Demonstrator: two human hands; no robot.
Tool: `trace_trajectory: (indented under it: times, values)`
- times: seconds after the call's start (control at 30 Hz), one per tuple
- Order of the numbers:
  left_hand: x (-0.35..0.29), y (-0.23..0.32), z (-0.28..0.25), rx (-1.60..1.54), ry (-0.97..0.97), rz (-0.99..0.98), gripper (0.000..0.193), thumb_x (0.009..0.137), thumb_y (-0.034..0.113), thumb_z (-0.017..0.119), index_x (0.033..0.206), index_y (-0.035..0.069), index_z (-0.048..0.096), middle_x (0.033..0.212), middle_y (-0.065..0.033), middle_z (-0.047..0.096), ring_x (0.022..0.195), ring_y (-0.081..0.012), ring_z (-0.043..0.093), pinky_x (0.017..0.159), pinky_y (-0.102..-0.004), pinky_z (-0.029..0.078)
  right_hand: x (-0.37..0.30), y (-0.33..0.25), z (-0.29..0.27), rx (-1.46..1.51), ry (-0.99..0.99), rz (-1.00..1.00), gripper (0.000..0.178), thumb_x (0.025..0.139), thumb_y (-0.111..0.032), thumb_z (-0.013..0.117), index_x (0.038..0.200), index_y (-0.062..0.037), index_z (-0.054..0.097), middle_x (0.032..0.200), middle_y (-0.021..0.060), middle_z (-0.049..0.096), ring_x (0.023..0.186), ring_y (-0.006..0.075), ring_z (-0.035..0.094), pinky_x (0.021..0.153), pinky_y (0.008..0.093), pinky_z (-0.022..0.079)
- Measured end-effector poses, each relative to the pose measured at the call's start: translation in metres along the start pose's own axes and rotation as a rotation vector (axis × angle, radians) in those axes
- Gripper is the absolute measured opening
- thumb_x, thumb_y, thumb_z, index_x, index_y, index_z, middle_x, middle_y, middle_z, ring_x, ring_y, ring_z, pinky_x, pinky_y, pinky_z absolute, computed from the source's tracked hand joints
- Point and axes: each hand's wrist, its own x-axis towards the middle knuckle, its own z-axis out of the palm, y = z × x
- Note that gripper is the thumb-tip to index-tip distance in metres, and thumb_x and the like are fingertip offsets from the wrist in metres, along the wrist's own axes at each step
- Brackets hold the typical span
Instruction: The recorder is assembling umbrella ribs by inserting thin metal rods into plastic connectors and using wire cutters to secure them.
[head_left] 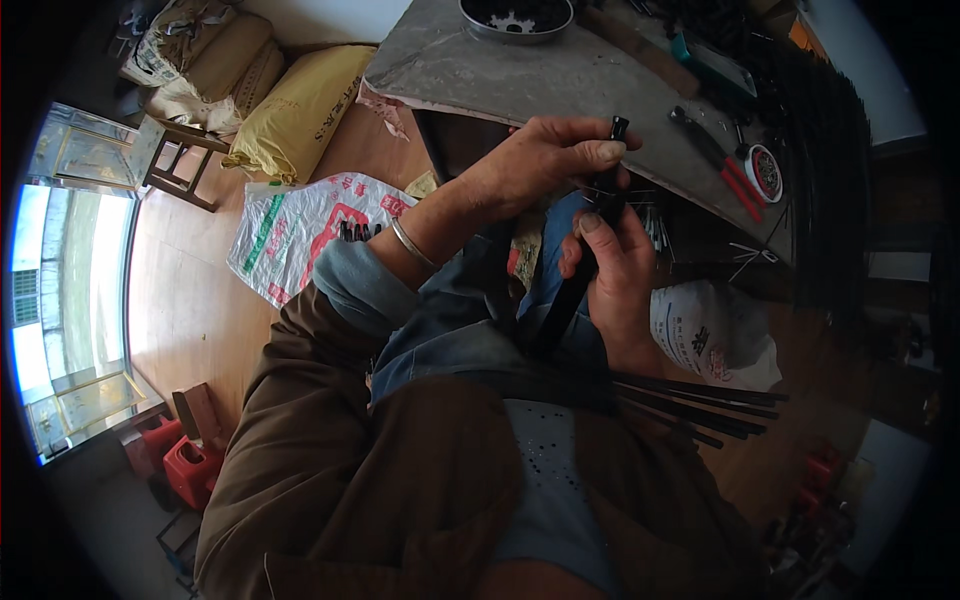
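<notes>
My left hand (560,155) pinches the upper end of a long, slim black piece (565,305) between thumb and fingers. A small flared black tip (619,127) sticks out above that thumb. Just below, my right hand (617,265) is closed around the same piece, its thumb pressed against it. Thin pale wire-like bits show between the two hands, too small to tell apart. The lower end of the piece runs down toward my lap. Several dark rods (700,400) lie across my lap and point to the right.
A grey worktable (480,75) stands ahead, bearing a metal bowl (515,22), red-handled pliers (735,180) and a round tin (764,172) of small parts. White sacks (330,215) lie on the floor; a yellow sack (310,110) leans at the left. A wooden stool (180,165) stands beyond.
</notes>
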Motion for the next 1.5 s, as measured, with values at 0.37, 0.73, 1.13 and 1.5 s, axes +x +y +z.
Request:
trace_trajectory:
  times: [0.37, 0.73, 1.13, 1.5]
  values:
    - [-0.005, 0.000, 0.006, -0.044, 0.099, -0.060, 0.036, 0.095, 0.027, 0.054, 0.122, 0.003, 0.057, 0.096, -0.0042, 0.067, 0.088, -0.0100, 0.061, 0.079, -0.0248, 0.048, 0.001, 0.004, -0.008, -0.006, -0.017, 0.003, 0.018, 0.091, -0.017, 0.058, 0.099, -0.0019, 0.054, 0.077, 0.0044, 0.053, 0.061, 0.0123, 0.050, 0.055, 0.0265, 0.042]
    - [-0.014, 0.006, 0.012, -0.081, 0.182, -0.038, 0.049, 0.090, 0.041, 0.061, 0.115, -0.001, 0.055, 0.097, -0.0072, 0.062, 0.082, -0.0110, 0.056, 0.072, -0.0244, 0.046, 0.004, -0.002, -0.010, 0.138, -0.039, 0.055, 0.022, 0.089, -0.017, 0.061, 0.103, -0.0016, 0.054, 0.075, 0.0051, 0.055, 0.059, 0.0137, 0.052, 0.053, 0.0285, 0.045]
    - [-0.032, 0.004, 0.041, 0.154, 0.289, -0.063, 0.030, 0.083, 0.007, 0.066, 0.110, -0.002, 0.056, 0.097, -0.0062, 0.063, 0.089, -0.0113, 0.060, 0.080, -0.0246, 0.048, 0.005, 0.000, -0.042, -0.399, 0.003, -0.205, 0.023, 0.083, -0.020, 0.072, 0.095, -0.0010, 0.065, 0.075, 0.0016, 0.063, 0.066, 0.0057, 0.055, 0.056, 0.0234, 0.045]
    - [-0.035, -0.018, 0.045, -0.069, 0.287, 0.013, 0.030, 0.084, 0.006, 0.066, 0.113, 0.001, 0.059, 0.100, -0.0040, 0.064, 0.093, -0.0108, 0.059, 0.086, -0.0265, 0.046, 0.013, -0.010, -0.056, -0.133, -0.201, 0.132, 0.025, 0.079, -0.023, 0.076, 0.088, -0.0018, 0.068, 0.075, -0.0022, 0.062, 0.072, 0.0045, 0.054, 0.064, 0.0225, 0.043]
